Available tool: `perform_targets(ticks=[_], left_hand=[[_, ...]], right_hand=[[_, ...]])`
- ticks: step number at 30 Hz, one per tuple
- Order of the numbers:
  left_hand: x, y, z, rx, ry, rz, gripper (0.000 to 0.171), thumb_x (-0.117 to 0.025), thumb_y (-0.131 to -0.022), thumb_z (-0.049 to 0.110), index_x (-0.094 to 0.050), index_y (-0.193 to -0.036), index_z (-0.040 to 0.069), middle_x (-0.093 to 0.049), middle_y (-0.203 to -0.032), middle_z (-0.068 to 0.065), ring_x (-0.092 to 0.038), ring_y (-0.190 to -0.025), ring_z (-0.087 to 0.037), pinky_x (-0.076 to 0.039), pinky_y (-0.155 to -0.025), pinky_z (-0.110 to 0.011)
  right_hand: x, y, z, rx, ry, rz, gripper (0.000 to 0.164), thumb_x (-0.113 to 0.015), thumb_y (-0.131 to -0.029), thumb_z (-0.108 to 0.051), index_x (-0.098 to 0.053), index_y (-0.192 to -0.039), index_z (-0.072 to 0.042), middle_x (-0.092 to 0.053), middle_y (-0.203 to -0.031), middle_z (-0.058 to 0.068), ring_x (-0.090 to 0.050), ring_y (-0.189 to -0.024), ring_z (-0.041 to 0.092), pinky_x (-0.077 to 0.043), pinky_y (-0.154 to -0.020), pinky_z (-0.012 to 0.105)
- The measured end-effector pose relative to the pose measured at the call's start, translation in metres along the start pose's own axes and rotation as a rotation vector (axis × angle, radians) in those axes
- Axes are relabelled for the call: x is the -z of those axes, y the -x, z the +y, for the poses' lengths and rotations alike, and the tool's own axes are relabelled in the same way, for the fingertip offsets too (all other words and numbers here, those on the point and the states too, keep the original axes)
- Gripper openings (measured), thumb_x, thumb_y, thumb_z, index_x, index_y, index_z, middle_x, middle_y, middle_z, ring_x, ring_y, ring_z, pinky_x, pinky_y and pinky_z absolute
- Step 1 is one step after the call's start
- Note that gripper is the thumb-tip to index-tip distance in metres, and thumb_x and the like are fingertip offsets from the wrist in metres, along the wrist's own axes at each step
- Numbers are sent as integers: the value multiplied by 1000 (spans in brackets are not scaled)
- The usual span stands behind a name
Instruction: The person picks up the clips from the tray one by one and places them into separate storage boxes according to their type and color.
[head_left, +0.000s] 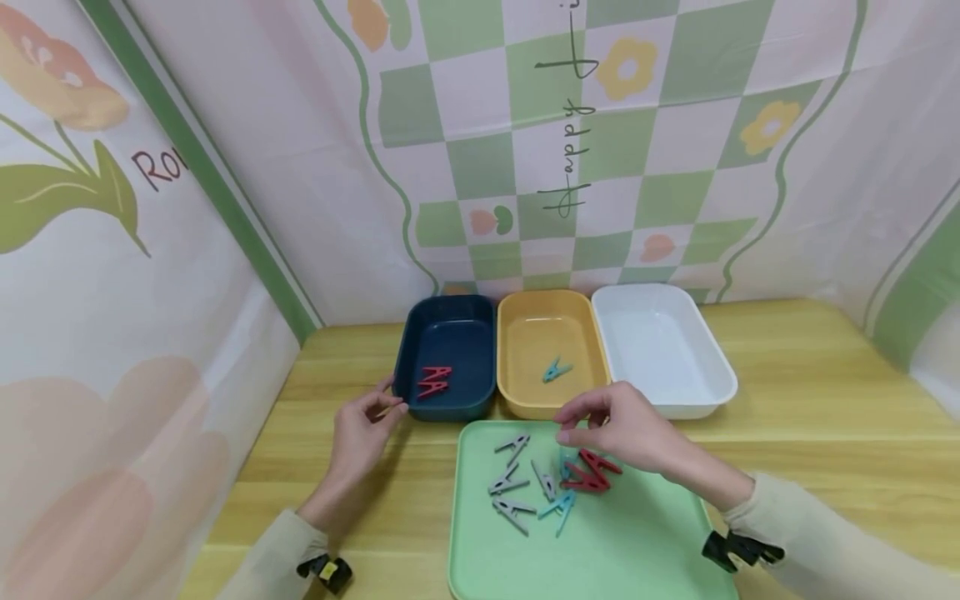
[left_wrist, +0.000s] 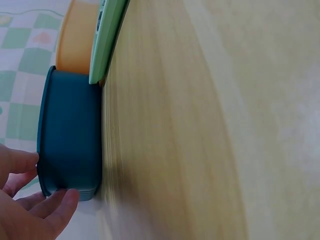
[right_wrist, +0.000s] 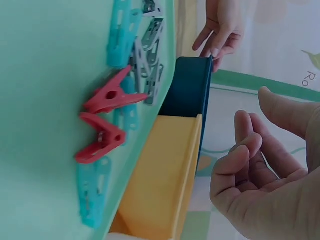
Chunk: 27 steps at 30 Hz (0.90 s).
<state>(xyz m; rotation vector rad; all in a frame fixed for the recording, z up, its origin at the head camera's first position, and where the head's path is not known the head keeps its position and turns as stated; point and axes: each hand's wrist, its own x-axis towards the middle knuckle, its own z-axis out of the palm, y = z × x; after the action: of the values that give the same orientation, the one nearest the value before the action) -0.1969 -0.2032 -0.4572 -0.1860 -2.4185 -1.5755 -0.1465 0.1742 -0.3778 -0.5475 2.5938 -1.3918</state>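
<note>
My left hand (head_left: 365, 433) holds the near left corner of a dark blue tray (head_left: 468, 400), thumb and fingers at its rim. Two red clothespins (head_left: 433, 382) lie in that tray. My right hand (head_left: 626, 425) hangs over the far side of a green tray (head_left: 600, 550), fingers loosely bent, thumb apart from them and nothing between. Beneath it, red clothespins (right_wrist: 102, 137) and light blue clothespins (right_wrist: 93, 192) lie bunched together. Several grey clothespins (head_left: 512, 510) are scattered to their left on the green tray.
A yellow tray (head_left: 517, 398) with one light blue clothespin (head_left: 556, 370) stands beside the dark blue one. To its right is a white tray (head_left: 660, 358). All stand on a wooden table (head_left: 825, 392), with a patterned cloth (head_left: 480, 167) hanging behind.
</note>
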Motion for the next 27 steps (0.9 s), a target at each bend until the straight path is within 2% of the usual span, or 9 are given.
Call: perform_targets(ticks=[4,12,21,27], left_hand=[[0,0,2,3,8,0,4,-77,-94,-1,-76,-94,-5,-65,-141,-17,-62,-130,-34,-60,-93,-40],[-1,-1,3,11,3,4,5,-78,-94,-1,-76,-93,-6,-65,-140,-18,-61,-131,-35,-59,-93,-38],[0,1,3,19,5,17,6,-79,-92,-2,-76,-95,-7,-65,-140,-18,-63,-130,-32,-60,-92,-34],[0,-1,1,18,8,1,8,-79,-94,0,-75,-95,-7,-65,-140,-18,-63,-130,-31,-60,-93,-36]], right_hand=[[1,6,7,-36,-8,0,21,-86,-90,-21,-82,-106,-10,-76,-94,-5,-60,-78,19,-51,-64,26],[2,16,18,-52,-34,-3,26,-86,-89,-21,-80,-109,-6,-75,-93,-2,-60,-74,17,-47,-56,25],[-2,23,28,-54,-47,8,29,-87,-87,-21,-80,-110,-5,-75,-94,-2,-60,-72,15,-47,-55,25],[-2,28,33,-51,-2,25,27,-88,-86,-21,-81,-107,-6,-77,-94,-5,-58,-73,13,-48,-59,24]])
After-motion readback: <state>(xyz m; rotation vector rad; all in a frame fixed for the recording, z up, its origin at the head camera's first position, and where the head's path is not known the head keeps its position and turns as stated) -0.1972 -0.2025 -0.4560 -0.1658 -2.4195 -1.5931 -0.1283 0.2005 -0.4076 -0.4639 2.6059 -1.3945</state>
